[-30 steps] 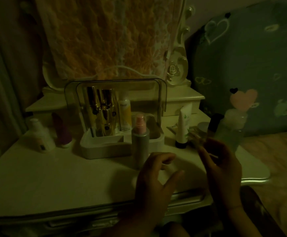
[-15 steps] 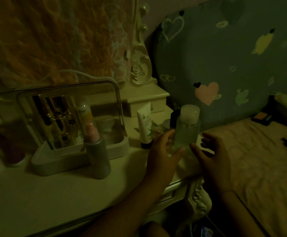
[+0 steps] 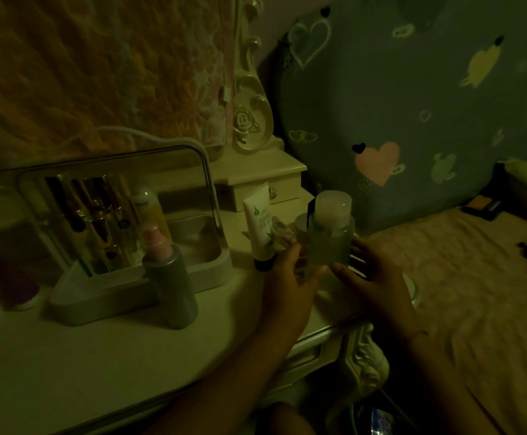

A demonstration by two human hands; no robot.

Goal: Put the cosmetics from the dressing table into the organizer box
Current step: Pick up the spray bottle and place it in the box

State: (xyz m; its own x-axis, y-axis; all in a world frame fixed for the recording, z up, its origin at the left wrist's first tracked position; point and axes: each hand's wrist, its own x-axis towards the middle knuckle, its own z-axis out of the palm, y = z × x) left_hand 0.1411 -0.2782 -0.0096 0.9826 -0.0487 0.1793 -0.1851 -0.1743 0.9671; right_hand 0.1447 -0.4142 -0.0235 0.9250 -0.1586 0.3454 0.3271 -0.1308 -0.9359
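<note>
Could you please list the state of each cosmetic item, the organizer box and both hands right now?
Clear bottle: upright, capped, on the table edge between both hands.
Left hand: open, fingers against the clear bottle, not closed around it.
Right hand: open, beside the clear bottle.
Organizer box: lid raised, right compartment bare.
Grey spray bottle: upright in front of the organizer box.
White tube: standing on its cap.

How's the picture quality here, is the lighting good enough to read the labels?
Head view: very dim with a green-yellow cast; the white tube shows print too soft to read; the clear bottle between left hand and right hand looks hazy; the edges bend from the wide lens.
</note>
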